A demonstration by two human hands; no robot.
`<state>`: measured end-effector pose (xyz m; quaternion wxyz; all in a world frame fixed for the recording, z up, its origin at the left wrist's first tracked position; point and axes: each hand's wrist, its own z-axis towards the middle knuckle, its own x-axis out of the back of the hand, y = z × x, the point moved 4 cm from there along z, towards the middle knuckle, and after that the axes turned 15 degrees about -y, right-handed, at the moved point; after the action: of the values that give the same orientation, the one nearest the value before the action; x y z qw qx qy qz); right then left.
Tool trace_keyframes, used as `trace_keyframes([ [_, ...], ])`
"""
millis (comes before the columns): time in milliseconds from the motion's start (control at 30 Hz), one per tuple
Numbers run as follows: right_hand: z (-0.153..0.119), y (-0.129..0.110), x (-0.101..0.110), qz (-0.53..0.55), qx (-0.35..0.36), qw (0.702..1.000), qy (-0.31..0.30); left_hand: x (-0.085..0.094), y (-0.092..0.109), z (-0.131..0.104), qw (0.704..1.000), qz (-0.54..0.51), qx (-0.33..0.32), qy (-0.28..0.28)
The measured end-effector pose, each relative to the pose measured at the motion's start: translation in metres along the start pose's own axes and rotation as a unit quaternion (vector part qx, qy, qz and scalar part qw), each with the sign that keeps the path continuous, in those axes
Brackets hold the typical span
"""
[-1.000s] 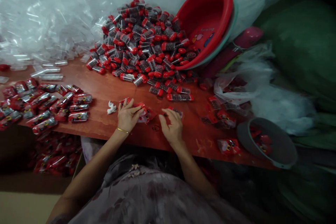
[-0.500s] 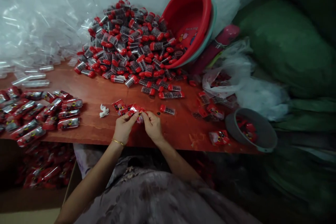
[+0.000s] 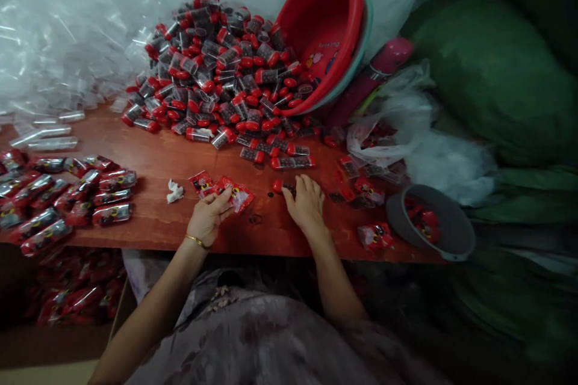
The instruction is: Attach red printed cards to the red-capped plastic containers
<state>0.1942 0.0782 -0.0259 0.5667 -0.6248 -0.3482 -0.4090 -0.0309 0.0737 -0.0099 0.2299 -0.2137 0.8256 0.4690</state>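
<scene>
A red printed plastic packet [image 3: 242, 197] is pinched between the thumb and fingers of my left hand [image 3: 208, 216], just above the table. Beside it to the left lie other red packets [image 3: 201, 181], partly under my fingers. To the right, my right hand [image 3: 307, 203] has its thumb and fingers around a clear tube with a red cap [image 3: 277, 185] and dark contents, lying on the table. The tube's right end is hidden by the fingers. A small black bead [image 3: 270, 195] sits between my hands.
Behind rises a heap of red-capped tubes [image 3: 226, 72] against a tilted red basin [image 3: 334, 42]. Wrapped tubes [image 3: 112, 213] lie at left, near clear empty tubes [image 3: 54, 143]. A crumpled white tissue [image 3: 174, 191] is left of my hands. At right stands a grey bowl [image 3: 458, 222].
My right hand has let go of the red packet and moved right to the red-capped tube. My left hand keeps hold of the packet, which now shows more fully.
</scene>
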Motion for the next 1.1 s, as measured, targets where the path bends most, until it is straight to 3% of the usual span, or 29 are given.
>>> trace_keyframes([
  [100, -0.003, 0.014, -0.004, -0.001, 0.016, 1.0, -0.01, -0.007, -0.005, -0.002, 0.999, 0.001, 0.025, -0.023],
  [200, -0.021, 0.007, -0.004, 0.124, 0.057, 0.99, -0.017, -0.008, -0.01, -0.003, 0.998, 0.007, 0.045, -0.04],
  [300, -0.043, -0.012, -0.003, 0.315, 0.076, 0.94, -0.104, -0.004, -0.011, -0.004, 0.997, 0.015, 0.056, -0.047],
  [400, -0.058, -0.032, 0.003, 0.426, 0.093, 0.884, -0.167, -0.002, -0.011, -0.004, 0.996, 0.024, 0.063, -0.06],
  [733, -0.055, -0.047, -0.005, 0.511, 0.041, 0.823, -0.246, -0.007, -0.01, -0.012, 0.996, 0.04, 0.042, -0.074],
  [867, -0.055, -0.048, -0.009, 0.519, 0.045, 0.818, -0.243, -0.005, -0.008, -0.013, 0.997, 0.046, 0.017, -0.063],
  [1100, -0.056, -0.053, -0.011, 0.483, 0.067, 0.85, -0.199, -0.008, -0.012, -0.01, 0.993, 0.065, -0.056, -0.084],
])
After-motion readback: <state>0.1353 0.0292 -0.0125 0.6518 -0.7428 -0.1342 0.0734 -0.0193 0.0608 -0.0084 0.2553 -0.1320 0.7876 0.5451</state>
